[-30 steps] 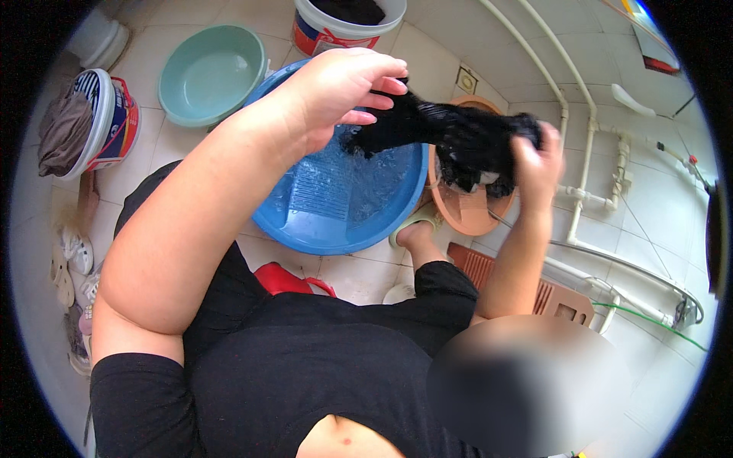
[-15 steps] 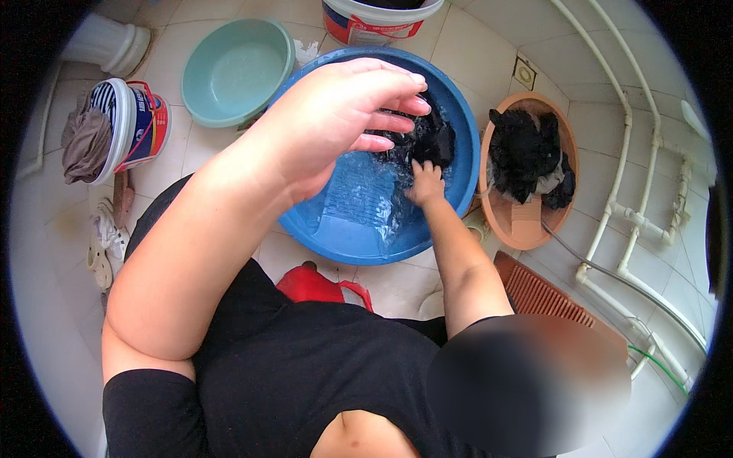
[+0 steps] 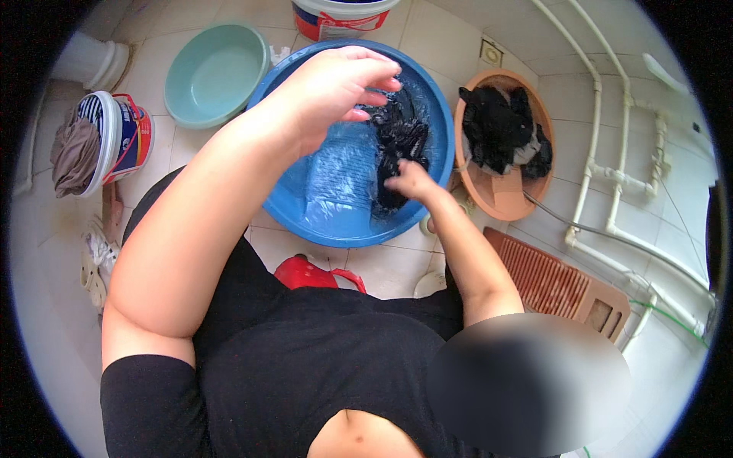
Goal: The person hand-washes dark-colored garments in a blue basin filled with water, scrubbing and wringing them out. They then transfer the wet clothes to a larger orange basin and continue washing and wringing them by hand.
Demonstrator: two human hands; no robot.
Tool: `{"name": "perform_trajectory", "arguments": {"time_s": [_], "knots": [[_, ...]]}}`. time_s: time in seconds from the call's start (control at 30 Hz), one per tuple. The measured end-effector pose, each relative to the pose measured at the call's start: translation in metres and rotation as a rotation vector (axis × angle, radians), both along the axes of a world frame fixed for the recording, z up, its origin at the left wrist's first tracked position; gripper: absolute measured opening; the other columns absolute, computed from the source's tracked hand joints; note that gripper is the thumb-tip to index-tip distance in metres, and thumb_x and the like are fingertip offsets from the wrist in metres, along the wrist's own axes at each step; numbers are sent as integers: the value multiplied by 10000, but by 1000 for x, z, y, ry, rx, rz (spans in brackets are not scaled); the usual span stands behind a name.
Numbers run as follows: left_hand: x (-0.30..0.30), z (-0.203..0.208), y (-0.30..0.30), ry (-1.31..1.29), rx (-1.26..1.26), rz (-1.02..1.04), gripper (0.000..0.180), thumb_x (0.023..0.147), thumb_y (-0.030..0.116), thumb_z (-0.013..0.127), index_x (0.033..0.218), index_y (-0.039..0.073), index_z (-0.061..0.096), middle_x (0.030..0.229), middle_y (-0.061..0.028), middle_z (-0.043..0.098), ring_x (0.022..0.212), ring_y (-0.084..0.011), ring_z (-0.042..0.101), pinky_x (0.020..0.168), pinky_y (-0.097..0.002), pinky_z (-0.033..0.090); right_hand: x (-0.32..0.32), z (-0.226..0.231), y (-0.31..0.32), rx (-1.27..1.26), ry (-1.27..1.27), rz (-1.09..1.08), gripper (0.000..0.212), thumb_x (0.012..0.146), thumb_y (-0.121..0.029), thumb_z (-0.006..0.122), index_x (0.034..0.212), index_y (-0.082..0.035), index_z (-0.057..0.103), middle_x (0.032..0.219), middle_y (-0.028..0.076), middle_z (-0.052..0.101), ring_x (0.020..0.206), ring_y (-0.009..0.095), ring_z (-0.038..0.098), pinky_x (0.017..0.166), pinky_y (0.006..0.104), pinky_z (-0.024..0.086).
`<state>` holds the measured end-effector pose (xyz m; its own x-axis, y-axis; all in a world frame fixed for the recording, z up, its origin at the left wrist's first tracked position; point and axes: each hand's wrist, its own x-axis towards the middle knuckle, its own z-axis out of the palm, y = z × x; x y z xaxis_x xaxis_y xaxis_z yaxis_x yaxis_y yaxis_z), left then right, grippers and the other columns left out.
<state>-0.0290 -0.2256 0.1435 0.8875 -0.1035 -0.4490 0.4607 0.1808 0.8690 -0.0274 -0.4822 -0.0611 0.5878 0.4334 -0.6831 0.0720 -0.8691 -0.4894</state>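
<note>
A round blue basin (image 3: 356,235) holds water and a wet black garment (image 3: 401,137), with a ribbed washboard panel (image 3: 340,164) molded into its left part. My left hand (image 3: 336,88) is raised over the basin's far left side, its fingers loosely bent and apart, holding nothing. Low over the near end of the garment is my right hand (image 3: 413,181). Its visible fingers are apart and reach left against the black cloth; whether they touch it is hard to tell.
An orange oval tub (image 3: 504,200) of dark clothes stands right of the basin. Nearer lies a brown washboard (image 3: 546,273). A pale green basin (image 3: 214,76), a bucket with clothes (image 3: 130,145) and a red plastic item (image 3: 305,272) are around me. White pipes (image 3: 592,114) line the right wall.
The view has shifted slightly. In the basin, the black garment now stretches farther toward the near side. My right hand's fingers have turned leftward; my left hand stays raised.
</note>
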Motion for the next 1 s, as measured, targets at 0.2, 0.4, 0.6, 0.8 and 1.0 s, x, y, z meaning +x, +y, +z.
{"name": "perform_trajectory", "arguments": {"time_s": [0.2,0.4,0.6,0.8,1.0], "knots": [[3,-49,-6,-123,453,-316,462,727,247,640,1123,38,528,1102,-104,568,1011,-240,535,864,-336,412,18,200,24,1005,153,-956,150,766,-59,574,914,-39,595,863,61,634,781,183,608,726,316,483],[-20,-49,-37,-182,914,-555,944,556,352,783,1317,34,323,1282,-235,394,1196,-331,393,997,-365,322,-11,339,33,1521,385,-884,239,874,-170,477,1032,-9,555,984,126,618,925,241,596,726,363,520],[-2,-49,-47,-434,277,-269,297,770,221,639,990,24,610,882,-103,635,805,-221,587,754,-327,453,-22,381,14,1688,440,-729,255,886,-209,450,1051,-50,560,1030,102,613,938,248,590,732,401,500],[0,-13,-30,-197,-332,-70,299,694,53,628,983,4,570,869,-65,616,792,-155,586,739,-285,470,-6,285,-31,1230,-5,-1269,260,824,-214,496,1050,-96,543,1064,77,592,961,214,563,749,374,476],[-15,18,-40,-392,-377,-223,707,570,-26,688,1227,2,430,1105,-70,554,1019,-155,530,923,-303,389,-11,169,0,894,732,-1396,752,834,-460,473,1334,14,172,1319,237,259,1196,461,310,967,610,259]]}}
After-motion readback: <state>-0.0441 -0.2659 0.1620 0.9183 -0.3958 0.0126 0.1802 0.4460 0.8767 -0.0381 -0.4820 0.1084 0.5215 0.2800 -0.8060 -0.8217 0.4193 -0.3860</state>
